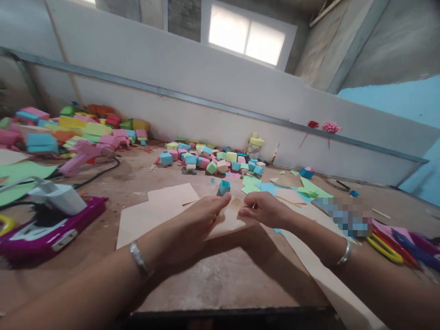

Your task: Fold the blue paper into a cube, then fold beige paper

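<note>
Both my hands meet over the middle of the table, pinching a small beige paper piece between them. My left hand grips its left edge with thumb and fingers pressed together. My right hand pinches its right edge. Each wrist wears a silver bangle. A larger beige sheet lies flat under and left of my hands. A small blue paper cube stands just beyond my fingertips.
Several coloured paper cubes are heaped against the back wall, more at far left. A pink glue gun and a purple device lie at left. Yellow-handled scissors and coloured paper scraps lie at right. A jar stands by the wall.
</note>
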Demonstrator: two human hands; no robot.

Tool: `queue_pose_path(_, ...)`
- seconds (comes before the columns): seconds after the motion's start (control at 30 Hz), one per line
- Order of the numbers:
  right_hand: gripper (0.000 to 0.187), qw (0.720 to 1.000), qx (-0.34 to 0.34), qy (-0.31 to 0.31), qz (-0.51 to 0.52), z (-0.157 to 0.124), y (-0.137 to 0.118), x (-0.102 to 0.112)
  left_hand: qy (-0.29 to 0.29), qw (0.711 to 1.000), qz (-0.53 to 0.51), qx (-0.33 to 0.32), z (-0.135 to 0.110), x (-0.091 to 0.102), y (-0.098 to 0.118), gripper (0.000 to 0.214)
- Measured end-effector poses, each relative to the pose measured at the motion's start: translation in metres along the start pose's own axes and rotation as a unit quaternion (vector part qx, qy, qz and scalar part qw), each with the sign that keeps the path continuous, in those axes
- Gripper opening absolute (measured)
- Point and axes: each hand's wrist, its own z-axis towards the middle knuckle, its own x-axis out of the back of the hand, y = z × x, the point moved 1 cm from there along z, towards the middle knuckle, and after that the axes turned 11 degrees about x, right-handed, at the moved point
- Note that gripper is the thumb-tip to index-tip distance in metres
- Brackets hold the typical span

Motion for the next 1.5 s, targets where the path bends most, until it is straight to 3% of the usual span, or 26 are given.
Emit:
queue_pose_path(0.13, 0.022, 0.999, -0.004, 0.039, 0.019, -0.001, 0.003, -0.012, -0.042, 0.999, 0.013, -0.009, -0.013, -0.007, -0.002, 0.016)
queue_pose_path(0.33, 0.023, 0.976, 0.013, 0.184, 0.115, -0.004, 0.003, -0.046, 0.036, 0.997, 0.055, -0.028, -0.012, -0.015, -0.002, 0.013)
queue_pose_path(0.47, 0.027, 0.954, 0.02, 0.228, 0.193, -0.007, 0.008, -0.06, 0.055, 0.994, 0.094, -0.007, 0.001, -0.005, -0.005, 0.02)
queue_pose_path(0.63, 0.027, 0.942, 0.005, 0.233, 0.241, -0.009, 0.01, -0.065, 0.077, 0.99, 0.118, 0.018, 0.007, 0.002, -0.011, 0.032)
queue_pose_path(0.93, 0.02, 0.936, -0.026, 0.233, 0.264, -0.011, 0.002, -0.063, 0.061, 0.989, 0.137, 0.018, 0.006, -0.006, -0.012, 0.023)
queue_pose_path(1.07, 0.008, 0.933, -0.024, 0.231, 0.274, -0.012, 0.003, -0.062, 0.067, 0.987, 0.145, 0.002, 0.004, -0.005, -0.01, 0.033)
queue_pose_path(1.27, 0.019, 0.934, 0.005, 0.226, 0.278, -0.012, 0.002, -0.061, 0.073, 0.982, 0.172, 0.001, 0.001, -0.01, -0.002, 0.034)
queue_pose_path(1.5, 0.028, 0.938, 0.022, 0.209, 0.276, -0.013, -0.001, -0.063, 0.174, 0.959, 0.221, -0.025, 0.001, -0.009, -0.004, 0.028)
